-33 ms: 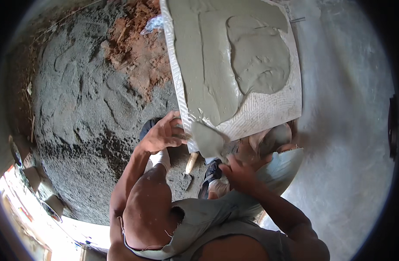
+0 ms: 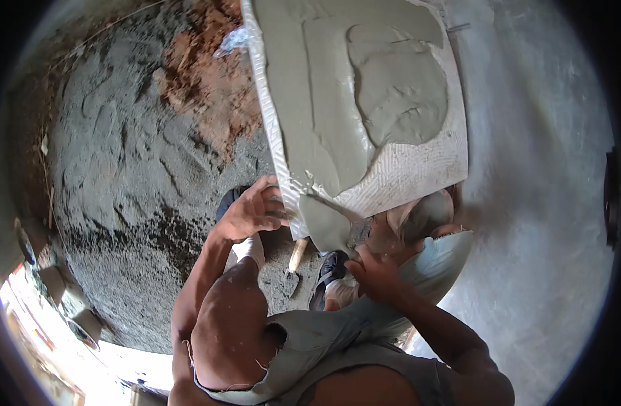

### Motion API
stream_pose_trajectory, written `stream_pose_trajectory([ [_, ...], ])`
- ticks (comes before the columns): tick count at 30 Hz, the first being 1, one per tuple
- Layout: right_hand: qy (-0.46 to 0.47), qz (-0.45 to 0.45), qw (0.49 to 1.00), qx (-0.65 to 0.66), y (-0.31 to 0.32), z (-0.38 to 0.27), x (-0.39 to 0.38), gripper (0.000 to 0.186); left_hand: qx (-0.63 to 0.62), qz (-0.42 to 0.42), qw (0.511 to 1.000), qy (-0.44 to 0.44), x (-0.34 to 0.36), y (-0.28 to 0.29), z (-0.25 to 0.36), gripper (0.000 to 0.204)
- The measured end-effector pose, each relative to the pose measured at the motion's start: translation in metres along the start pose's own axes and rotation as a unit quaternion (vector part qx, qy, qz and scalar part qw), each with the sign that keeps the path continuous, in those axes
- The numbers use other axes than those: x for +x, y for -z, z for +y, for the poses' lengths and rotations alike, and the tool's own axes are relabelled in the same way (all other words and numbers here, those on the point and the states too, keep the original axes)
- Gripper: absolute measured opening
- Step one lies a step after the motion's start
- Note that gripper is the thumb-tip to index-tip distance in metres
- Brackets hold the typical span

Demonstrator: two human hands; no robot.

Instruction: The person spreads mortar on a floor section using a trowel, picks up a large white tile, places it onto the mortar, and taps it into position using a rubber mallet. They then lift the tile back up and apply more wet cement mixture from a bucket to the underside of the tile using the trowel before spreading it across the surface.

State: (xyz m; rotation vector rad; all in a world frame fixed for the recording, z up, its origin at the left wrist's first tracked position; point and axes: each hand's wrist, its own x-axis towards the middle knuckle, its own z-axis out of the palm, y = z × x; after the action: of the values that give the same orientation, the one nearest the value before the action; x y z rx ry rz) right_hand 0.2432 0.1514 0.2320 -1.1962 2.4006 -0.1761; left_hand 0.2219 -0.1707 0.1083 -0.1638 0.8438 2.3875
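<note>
A large tile (image 2: 429, 166) with a ribbed back tilts up in front of me, most of it under wet grey mortar (image 2: 324, 101). My left hand (image 2: 253, 211) grips its left edge near the lower corner, fingers bent around that edge. Closed on a trowel, my right hand (image 2: 375, 272) is low, close to my right knee. The trowel's mortar-coated blade (image 2: 324, 224) overlaps the tile's lower left corner; whether it touches there I cannot tell. My fingers hide the trowel's handle.
Grey sand or mortar mix (image 2: 121, 176) spreads at the left, with reddish soil (image 2: 209, 81) and crumpled plastic (image 2: 232, 42) behind it. A wooden-handled tool (image 2: 297, 256) lies between my feet. Smooth grey floor (image 2: 527, 203) stretches along the right. A round container (image 2: 425, 213) sits under the tile.
The tile's far part appears slightly farther left. My right hand and the trowel have shifted a little down and to the right; the left hand keeps its hold.
</note>
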Motion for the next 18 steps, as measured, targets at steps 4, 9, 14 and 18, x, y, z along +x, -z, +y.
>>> stream_pose_trajectory([
  [4,-0.248,0.069,0.955,0.148,0.044,0.011,0.034,0.030,0.055,0.045,0.997,0.027,0.008,-0.014,0.009,0.066],
  [9,-0.371,0.037,0.922,0.107,0.076,0.083,0.098,0.041,0.161,0.123,0.978,0.058,0.018,-0.015,0.008,0.044],
  [14,-0.496,0.070,0.858,0.115,0.096,0.147,0.076,0.043,0.173,0.127,0.976,0.044,0.021,-0.017,0.008,0.039],
  [18,-0.563,0.108,0.804,0.156,0.086,0.167,0.053,0.046,0.146,0.146,0.977,0.056,0.022,-0.016,0.003,0.035],
])
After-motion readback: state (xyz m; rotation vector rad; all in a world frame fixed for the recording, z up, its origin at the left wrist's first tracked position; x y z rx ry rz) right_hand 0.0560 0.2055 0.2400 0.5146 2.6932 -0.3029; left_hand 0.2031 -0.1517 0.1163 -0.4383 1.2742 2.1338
